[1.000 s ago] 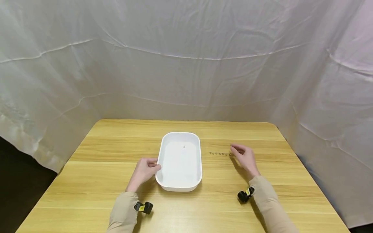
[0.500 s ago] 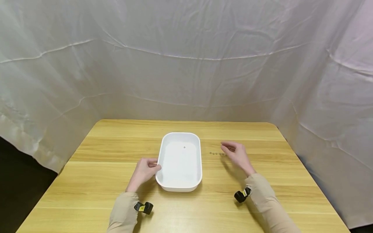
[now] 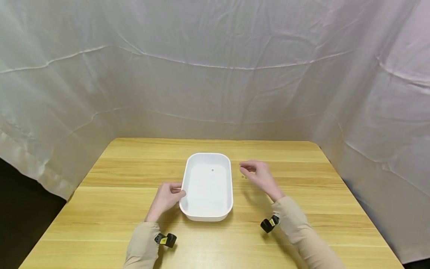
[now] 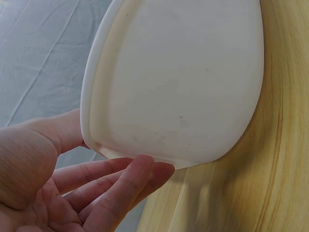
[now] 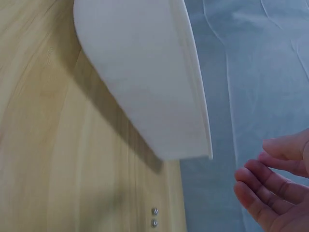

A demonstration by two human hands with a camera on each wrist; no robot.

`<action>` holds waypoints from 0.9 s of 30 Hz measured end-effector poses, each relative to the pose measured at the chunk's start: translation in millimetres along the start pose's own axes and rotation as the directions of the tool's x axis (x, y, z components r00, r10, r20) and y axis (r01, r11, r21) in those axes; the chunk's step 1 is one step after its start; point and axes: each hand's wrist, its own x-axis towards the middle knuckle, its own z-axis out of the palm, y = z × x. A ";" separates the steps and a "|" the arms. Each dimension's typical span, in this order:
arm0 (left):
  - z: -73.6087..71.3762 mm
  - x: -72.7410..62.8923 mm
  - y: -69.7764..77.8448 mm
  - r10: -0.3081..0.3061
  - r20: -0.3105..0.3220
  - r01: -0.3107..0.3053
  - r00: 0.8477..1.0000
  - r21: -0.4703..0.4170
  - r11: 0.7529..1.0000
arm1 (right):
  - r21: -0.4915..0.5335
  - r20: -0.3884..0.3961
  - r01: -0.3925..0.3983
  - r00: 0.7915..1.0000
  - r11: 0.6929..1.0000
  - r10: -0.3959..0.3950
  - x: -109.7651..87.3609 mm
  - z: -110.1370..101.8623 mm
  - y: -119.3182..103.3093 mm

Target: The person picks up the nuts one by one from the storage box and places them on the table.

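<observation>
A white rectangular tray [image 3: 205,200] with rounded corners lies on the table in the head view. My left hand [image 3: 167,197] grips its left side, thumb over the rim and fingers against the outer wall [image 4: 183,87]. A tiny metal piece [image 3: 212,170] lies inside, toward the far end. Just right of the tray, my right hand [image 3: 260,176] is above the table, thumb and forefinger brought close together; I cannot tell whether something small is between them. Two small silvery pieces, like nuts [image 5: 154,211], show on the wood in the right wrist view.
The wooden table [image 3: 111,216] has rounded far corners. Pale hanging cloth [image 3: 215,101] encloses its back and sides. A small black camera [image 3: 166,240] sits on the left cuff, another camera [image 3: 270,224] on the right.
My right hand has moved left along the row of small metal pieces toward the tray, now hiding most of the row. The left hand and tray have stayed in place.
</observation>
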 end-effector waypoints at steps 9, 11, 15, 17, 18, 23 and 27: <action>0.0 0.5 -0.6 -0.013 -0.001 0.013 1.000 0.003 1.000 | -0.066 0.093 0.069 0.994 0.995 -0.063 11.5 18.1 -21.4; 0.5 0.8 -0.8 -0.018 -0.004 0.018 1.000 -0.002 1.000 | -0.086 0.116 0.068 0.992 0.994 -0.058 14.8 21.8 -25.9; 1.4 1.5 -0.5 -0.025 -0.007 0.025 1.000 -0.010 1.000 | -0.135 0.154 0.056 0.987 0.989 -0.035 22.5 28.3 -34.2; 1.4 1.8 -0.4 -0.026 -0.008 0.026 1.000 -0.012 1.000 | -0.157 0.171 0.037 0.985 0.987 -0.010 26.2 31.6 -37.8; 1.3 1.7 -0.5 -0.026 -0.009 0.025 1.000 -0.011 1.000 | -0.168 0.181 0.026 0.983 0.985 0.005 28.2 33.5 -39.2; 0.8 1.7 -1.7 -0.017 -0.007 0.017 1.000 -0.002 1.000 | -0.223 0.240 -0.017 0.968 0.975 0.071 38.5 42.7 -43.9; 0.6 1.8 -2.1 -0.011 -0.004 0.011 1.000 0.001 1.000 | -0.255 0.291 -0.008 0.953 0.967 0.085 47.8 49.9 -45.5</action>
